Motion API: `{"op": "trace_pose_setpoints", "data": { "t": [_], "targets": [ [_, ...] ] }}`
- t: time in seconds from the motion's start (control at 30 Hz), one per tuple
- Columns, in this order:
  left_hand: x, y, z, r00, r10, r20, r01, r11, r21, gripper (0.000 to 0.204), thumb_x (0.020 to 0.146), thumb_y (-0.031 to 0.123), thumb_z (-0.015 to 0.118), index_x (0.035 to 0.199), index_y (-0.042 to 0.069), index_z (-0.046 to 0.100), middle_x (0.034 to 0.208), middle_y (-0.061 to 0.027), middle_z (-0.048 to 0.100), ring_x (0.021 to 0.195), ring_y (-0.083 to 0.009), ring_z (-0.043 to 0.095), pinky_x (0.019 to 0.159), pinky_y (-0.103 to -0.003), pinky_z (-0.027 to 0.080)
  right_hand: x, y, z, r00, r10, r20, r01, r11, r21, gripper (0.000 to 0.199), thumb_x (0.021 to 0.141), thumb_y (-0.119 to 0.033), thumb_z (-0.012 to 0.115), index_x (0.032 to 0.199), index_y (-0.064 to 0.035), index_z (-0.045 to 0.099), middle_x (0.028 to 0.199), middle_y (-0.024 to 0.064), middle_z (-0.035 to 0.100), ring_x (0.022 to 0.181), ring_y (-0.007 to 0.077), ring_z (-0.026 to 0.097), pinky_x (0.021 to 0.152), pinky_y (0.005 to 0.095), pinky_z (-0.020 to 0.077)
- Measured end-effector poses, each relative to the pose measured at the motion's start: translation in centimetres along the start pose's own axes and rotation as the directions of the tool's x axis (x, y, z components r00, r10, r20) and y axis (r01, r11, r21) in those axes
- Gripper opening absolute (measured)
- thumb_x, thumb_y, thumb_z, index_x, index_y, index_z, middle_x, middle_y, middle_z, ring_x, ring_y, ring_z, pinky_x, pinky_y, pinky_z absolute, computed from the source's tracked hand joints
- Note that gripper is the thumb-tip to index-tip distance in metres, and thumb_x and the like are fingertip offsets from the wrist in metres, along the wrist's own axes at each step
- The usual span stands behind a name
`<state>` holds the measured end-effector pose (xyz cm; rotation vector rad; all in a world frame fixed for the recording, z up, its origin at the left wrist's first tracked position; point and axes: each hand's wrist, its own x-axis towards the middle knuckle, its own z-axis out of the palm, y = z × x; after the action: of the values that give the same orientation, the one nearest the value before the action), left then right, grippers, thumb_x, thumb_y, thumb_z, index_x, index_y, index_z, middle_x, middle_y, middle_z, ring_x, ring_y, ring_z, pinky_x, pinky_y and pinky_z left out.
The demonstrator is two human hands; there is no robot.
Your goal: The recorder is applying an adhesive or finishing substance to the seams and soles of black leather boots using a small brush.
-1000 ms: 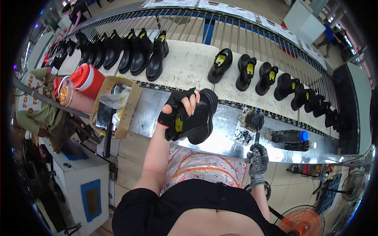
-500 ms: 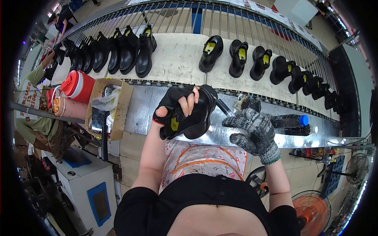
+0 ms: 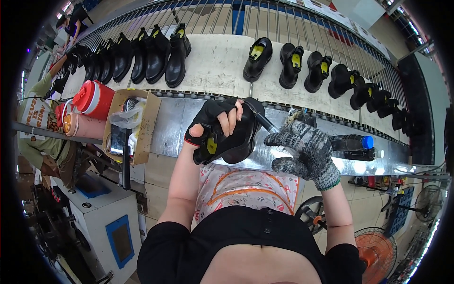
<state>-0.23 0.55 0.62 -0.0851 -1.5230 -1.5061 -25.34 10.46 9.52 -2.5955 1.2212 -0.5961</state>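
My left hand (image 3: 215, 125), in a black fingerless glove, is closed around a black shoe (image 3: 241, 142) held tilted above the metal ledge. Yellow lining shows at the shoe's opening. To its right, my right hand (image 3: 305, 151) wears a grey-and-black knitted glove. Its fingers are bent around the near end of a slim black tool with a silvery section (image 3: 270, 125), perhaps a brush. The tool's far end meets the shoe's upper right side. Just beyond my right hand stands a dark, whitish-smeared object (image 3: 297, 115), mostly hidden by the glove.
Behind the metal ledge (image 3: 170, 128) runs a pale conveyor belt (image 3: 213, 61). Black boots (image 3: 177, 57) line its left, low black shoes (image 3: 257, 59) its right. A cardboard box (image 3: 149, 128) and red jug (image 3: 97, 102) stand left, bottles (image 3: 350, 142) right. A co-worker (image 3: 52, 137) is far left.
The whole view has shifted slightly. The tool has come up against the shoe's upper right side, and my left hand has turned the shoe a little.
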Motion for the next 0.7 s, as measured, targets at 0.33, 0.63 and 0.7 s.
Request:
{"op": "trace_pose_setpoints", "data": {
  "t": [0.33,0.63,0.7],
  "targets": [
    [-0.3,-0.2,-0.8,1.0,-0.026,0.003,0.026,1.0,-0.004,0.083,0.061,0.089,0.046,0.055,0.007,0.056,0.059,-0.0028,0.056,0.06,-0.014,0.048,0.085,-0.032,0.032,1.1,1.6,0.6,0.998,-0.061,-0.029,0.064,0.99,0.129,0.033,0.074,-0.033,0.069,0.105,-0.021,0.069,0.084,0.0037,0.061,0.078,0.0234,0.061,0.07,0.0344,0.0482],
    [-2.1,-2.2,-4.7,0.982,0.186,-0.024,-0.188,0.978,-0.09,0.082,0.069,0.087,0.034,0.062,0.008,0.057,0.065,-0.0022,0.055,0.078,-0.0168,0.043,0.09,-0.034,0.028,1.0,2.2,5.6,0.993,-0.053,-0.103,0.073,0.975,0.208,0.03,0.072,-0.037,0.065,0.098,-0.0241,0.069,0.084,0.0021,0.059,0.079,0.0224,0.059,0.067,0.0357,0.0465],
    [-2.7,-2.2,-5.2,0.975,0.164,-0.149,-0.182,0.976,-0.12,0.084,0.069,0.088,0.03,0.063,0.009,0.057,0.066,-0.0019,0.054,0.082,-0.0172,0.043,0.094,-0.035,0.026,1.1,2.2,7.2,0.989,-0.043,-0.14,0.077,0.966,0.245,0.027,0.074,-0.035,0.063,0.098,-0.0248,0.069,0.085,0.0009,0.059,0.079,0.0222,0.058,0.066,0.0353,0.046]
  ]
}}
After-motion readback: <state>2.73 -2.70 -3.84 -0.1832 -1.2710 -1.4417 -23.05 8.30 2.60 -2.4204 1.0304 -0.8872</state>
